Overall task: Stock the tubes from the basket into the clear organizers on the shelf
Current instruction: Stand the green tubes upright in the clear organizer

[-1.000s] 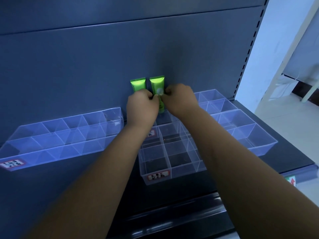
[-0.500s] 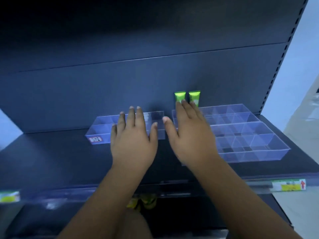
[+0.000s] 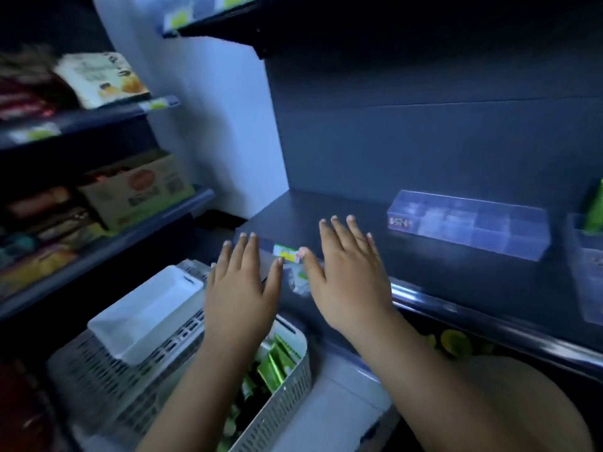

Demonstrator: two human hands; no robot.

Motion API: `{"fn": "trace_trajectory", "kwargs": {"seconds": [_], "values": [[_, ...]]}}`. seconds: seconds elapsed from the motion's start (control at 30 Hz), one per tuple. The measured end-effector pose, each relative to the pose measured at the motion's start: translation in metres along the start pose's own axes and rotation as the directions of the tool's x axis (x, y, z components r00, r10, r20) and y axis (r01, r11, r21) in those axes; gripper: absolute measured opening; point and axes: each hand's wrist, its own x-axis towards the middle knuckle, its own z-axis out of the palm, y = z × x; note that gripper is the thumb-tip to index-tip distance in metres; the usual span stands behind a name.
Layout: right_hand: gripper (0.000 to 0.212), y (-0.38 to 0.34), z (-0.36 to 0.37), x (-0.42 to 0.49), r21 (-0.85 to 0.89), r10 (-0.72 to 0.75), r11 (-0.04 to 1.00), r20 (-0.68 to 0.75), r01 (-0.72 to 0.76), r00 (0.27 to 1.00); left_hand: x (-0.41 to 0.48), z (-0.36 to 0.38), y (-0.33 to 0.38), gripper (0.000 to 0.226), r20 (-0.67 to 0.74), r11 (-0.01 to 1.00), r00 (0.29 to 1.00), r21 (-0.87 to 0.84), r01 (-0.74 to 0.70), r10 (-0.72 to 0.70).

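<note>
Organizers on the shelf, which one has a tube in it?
The right organizer, cut off at the frame edge: a green tube stands in it. The left organizer, fully in view, looks empty.

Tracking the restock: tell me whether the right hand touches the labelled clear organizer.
Apart. Head view shows bare shelf between the open right hand and the labelled clear organizer, further right.

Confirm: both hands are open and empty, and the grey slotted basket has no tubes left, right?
Not quite: the head view shows green tubes lying in the grey slotted basket. The rest holds: the left hand and right hand are both open and empty.
</note>
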Motion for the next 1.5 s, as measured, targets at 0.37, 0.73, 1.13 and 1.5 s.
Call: {"fn": "trace_trajectory", "kwargs": {"seconds": [0.37, 0.73, 1.13, 1.5], "values": [[0.071, -0.060, 0.163, -0.007, -0.048, -0.017, 0.998, 0.409, 0.041, 0.912, -0.066, 0.047, -0.167, 0.074, 0.183, 0.910, 0.895, 0.169, 0.379, -0.407], [0.040, -0.034, 0.308, -0.007, 0.008, 0.083, 0.992, 0.695, -0.123, 0.714, -0.060, 0.158, -0.229, 0.063, 0.471, 0.863, 0.738, 0.117, 0.491, -0.483], [0.020, -0.019, 0.433, -0.015, -0.133, 0.320, 0.898, 0.852, -0.420, 0.414, -0.075, 0.274, -0.228, 0.054, 0.598, 0.777, 0.506, 0.391, 0.493, -0.622], [0.021, 0.003, 0.459, -0.025, -0.160, 0.241, 0.970, 0.702, -0.181, 0.670, -0.058, 0.312, -0.232, 0.044, 0.469, 0.568, 0.336, 0.554, 0.608, -0.817]]}}
